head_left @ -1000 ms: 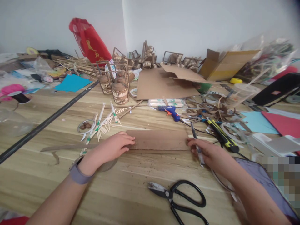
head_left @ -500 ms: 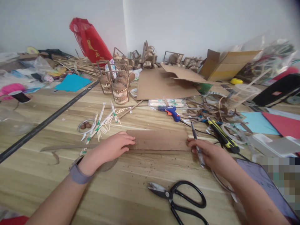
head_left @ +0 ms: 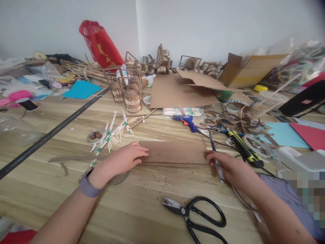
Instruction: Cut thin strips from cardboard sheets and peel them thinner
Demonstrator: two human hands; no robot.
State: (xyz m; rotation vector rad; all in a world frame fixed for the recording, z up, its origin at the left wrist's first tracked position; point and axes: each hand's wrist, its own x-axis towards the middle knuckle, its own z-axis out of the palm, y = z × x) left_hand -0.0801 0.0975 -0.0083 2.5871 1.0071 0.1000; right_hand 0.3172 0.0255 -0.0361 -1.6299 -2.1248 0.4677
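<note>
A: Position of the long, flat brown cardboard strip [head_left: 175,152]?

B: Mid-bench, long sides roughly parallel to the far edge of the pale wood-grained bench [head_left: 142,213].

A: Hands?

B: Left hand [head_left: 124,157]: fingers over the strip's left end; gripping or only pressing, cannot tell. Right hand [head_left: 230,166]: holds a slim, clear-and-dark pen [head_left: 213,147], fingertips touching the strip's right end.

A: Reason for that hold?

B: Judged: one hand per end steadies the strip; the pen tucked among the fingers leaves the fingertips usable. Black-handled metal scissors [head_left: 183,210] lie toward the near edge, probably for easy reach.

A: Counts?

B: Strip, one; another edge shows beneath its near side, possibly a second layer. Pen, one. Scissors, one pair. Blue plastic glue gun with orange trigger [head_left: 188,122], one, toward the far edge. Yellow-and-black long-handled tool [head_left: 245,148], one, toward the right edge. Pale, thin wooden sticks [head_left: 117,134], overlapping: not countable.
</note>
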